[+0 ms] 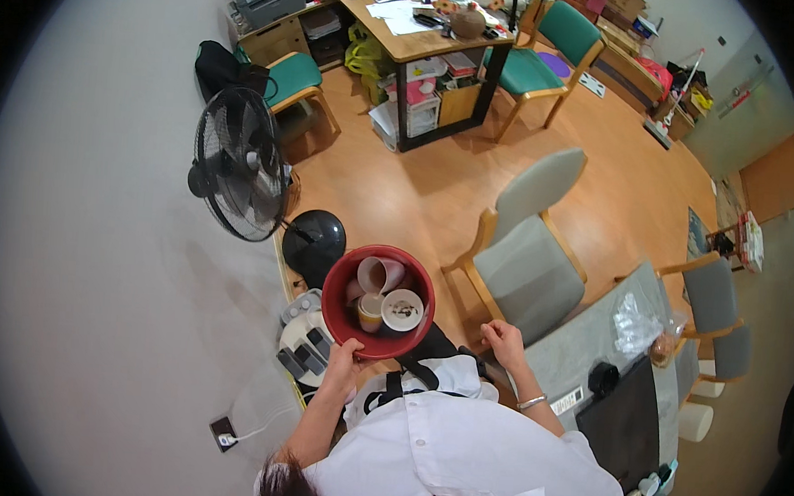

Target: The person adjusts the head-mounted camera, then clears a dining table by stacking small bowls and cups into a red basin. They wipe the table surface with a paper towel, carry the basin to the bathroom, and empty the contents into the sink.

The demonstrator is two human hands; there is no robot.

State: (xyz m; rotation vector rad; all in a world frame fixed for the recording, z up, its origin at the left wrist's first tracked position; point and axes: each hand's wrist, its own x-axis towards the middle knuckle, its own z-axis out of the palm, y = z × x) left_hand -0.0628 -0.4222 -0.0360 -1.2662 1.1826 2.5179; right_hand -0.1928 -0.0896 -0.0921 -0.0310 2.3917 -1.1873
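My left hand point(344, 367) grips the near rim of a red plastic bucket point(335, 326), holding it in front of my body. Inside lie several used cups: a pale cup point(376, 274) tipped on its side, a cup with a yellow band point(370, 312), and a white paper cup point(403, 310) with dark residue in its bottom. My right hand point(505, 345) hangs to the right of the bucket, apart from it. Its fingers are loosely curled with nothing visible in them. A grey padded chair point(528, 270) stands just beyond that hand.
A black floor fan point(242, 163) stands by the left wall, its round base point(314, 243) beyond the bucket. To the right is a grey table point(585, 348) with a dark mat point(622, 418) and plastic bags point(637, 327). Farther off are a wooden desk point(409, 41) and a green chair point(527, 72).
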